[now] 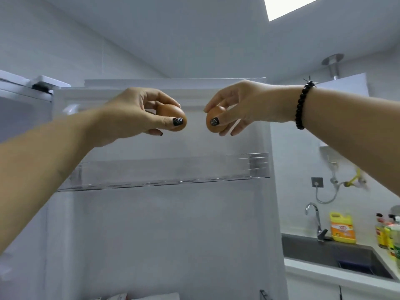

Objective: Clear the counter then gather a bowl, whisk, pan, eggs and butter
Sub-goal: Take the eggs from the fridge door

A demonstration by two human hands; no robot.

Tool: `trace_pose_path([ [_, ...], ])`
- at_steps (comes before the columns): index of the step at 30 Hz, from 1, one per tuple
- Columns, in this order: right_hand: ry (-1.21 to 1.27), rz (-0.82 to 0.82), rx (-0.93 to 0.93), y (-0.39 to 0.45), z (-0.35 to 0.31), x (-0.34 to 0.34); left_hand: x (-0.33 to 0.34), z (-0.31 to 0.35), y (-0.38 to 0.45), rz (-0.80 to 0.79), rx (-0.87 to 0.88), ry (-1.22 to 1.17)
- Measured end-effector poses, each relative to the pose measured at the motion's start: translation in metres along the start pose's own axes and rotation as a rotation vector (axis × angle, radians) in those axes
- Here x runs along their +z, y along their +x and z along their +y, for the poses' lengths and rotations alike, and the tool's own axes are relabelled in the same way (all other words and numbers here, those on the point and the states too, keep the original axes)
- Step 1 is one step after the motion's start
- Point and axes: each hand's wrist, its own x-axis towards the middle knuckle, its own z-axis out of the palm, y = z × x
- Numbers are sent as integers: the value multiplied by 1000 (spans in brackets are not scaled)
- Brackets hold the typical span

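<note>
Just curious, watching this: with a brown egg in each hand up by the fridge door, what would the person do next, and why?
Probably lower both hands away from the fridge door shelf toward the counter. The left hand and right hand each already grip an egg, clear of the shelf.

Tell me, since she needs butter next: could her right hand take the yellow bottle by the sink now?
Probably not: the right hand already grips an egg up at the fridge door, and the yellow bottle stands low, far off.
</note>
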Motion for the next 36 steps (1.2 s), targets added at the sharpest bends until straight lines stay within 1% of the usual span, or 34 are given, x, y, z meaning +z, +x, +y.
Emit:
trace_pose_path([
  [3,7,47,14,-33,22,-35,41,26,11,4,35,-63],
  [6,0,62,56,-68,49,-69,91,55,21,7,64,-181],
  [9,-11,79,94,-103,78,-103,148,79,24,33,77,-343],
  [13,-1,95,132,-154,110,-140,231,103,20,122,57,-591],
  [17,33,108,158,-199,142,-167,305,122,18,156,-52,-819],
  [22,140,151,194,-242,182,-175,383,143,12,111,-198,-1089],
  [27,376,317,263,-282,222,-165,446,158,16,60,-385,-1390],
  [30,480,412,289,-300,245,-157,477,158,21,49,-470,-1498],
  [33,549,464,322,-309,272,-150,506,150,26,40,-540,-1586],
  [36,615,506,379,-308,306,-140,534,133,33,40,-616,-1617],
])
